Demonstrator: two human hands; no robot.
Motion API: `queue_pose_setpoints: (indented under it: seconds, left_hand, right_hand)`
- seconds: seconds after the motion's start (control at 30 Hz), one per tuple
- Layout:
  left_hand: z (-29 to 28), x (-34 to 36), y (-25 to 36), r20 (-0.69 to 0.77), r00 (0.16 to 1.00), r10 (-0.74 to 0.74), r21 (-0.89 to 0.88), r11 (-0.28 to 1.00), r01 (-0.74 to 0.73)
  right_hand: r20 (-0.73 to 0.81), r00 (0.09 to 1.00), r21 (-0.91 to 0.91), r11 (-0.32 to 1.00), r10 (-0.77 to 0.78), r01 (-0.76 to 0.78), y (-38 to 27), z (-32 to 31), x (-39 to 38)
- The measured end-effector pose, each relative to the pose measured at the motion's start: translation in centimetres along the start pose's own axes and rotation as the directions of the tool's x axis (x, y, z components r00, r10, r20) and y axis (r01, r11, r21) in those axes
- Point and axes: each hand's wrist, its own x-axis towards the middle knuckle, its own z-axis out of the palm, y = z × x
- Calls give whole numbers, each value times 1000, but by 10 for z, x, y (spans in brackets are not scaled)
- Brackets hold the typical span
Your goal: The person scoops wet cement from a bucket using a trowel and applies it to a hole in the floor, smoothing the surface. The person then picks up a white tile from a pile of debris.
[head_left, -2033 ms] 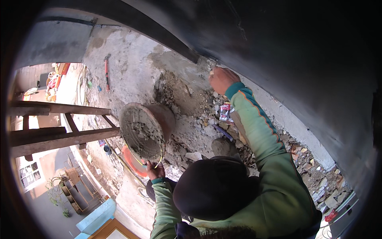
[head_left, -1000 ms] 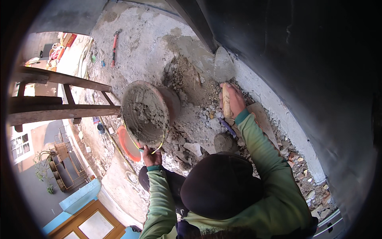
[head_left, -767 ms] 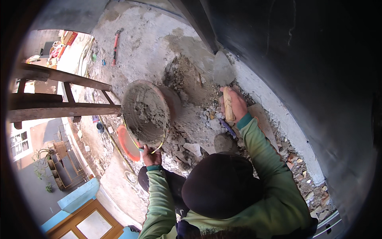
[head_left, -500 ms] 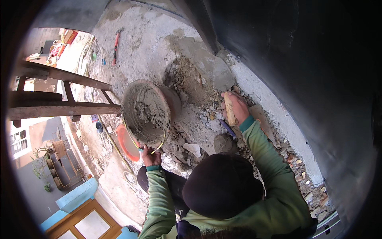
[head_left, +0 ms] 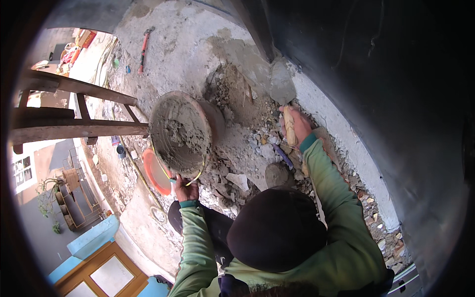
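My right hand [head_left: 297, 126] grips the wooden handle of a trowel [head_left: 289, 123]; its mortar-coloured blade [head_left: 281, 86] rests on wet grey mortar at the foot of the dark post [head_left: 255, 34], along the wall base. Loose stones and a purple object [head_left: 283, 156] lie just below that hand. My left hand [head_left: 186, 190] is closed on the yellow handle of a bucket [head_left: 213, 123] partly filled with grey mortar [head_left: 180, 138]. The bucket is tilted, and an orange basin [head_left: 156, 175] sits beside it, partly hidden behind it.
A wooden ladder [head_left: 74, 128] is at the left. A red-handled hammer [head_left: 143, 52] lies on rough concrete. Rubble [head_left: 381, 232] runs along the dark wall [head_left: 381, 109] at right. A hose [head_left: 136, 180] lies left of the bucket; a doorway [head_left: 99, 270] is at lower left.
My right hand has come down and rightward from the post, and the trowel blade now shows below it. My left hand still holds the bucket handle. The view has shifted.
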Motion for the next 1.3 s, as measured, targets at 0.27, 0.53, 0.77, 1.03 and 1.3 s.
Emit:
queue_pose_setpoints:
  seconds: [0.27,0.53,0.77,1.03,1.3]
  left_hand:
    - [14,-10,1,-19,1000,23,11,1000,-22]
    - [20,-18,5,-25,1000,-1,-10,1000,1]
    - [8,-11,8,36,999,4,21,1000,-5]
    - [13,-10,11,23,996,88,112,990,-90]
    - [12,-5,5,12,999,46,124,991,-47]
  right_hand:
    - [76,997,-152,988,12,0,1,1,-8]
    - [-191,981,-177,984,-28,-7,15,-7,-62]
    - [-51,999,-264,965,-9,-4,2,7,-19]
    - [-223,971,-154,987,-84,50,24,0,-56]
    - [107,989,-522,841,-100,141,18,27,-59]
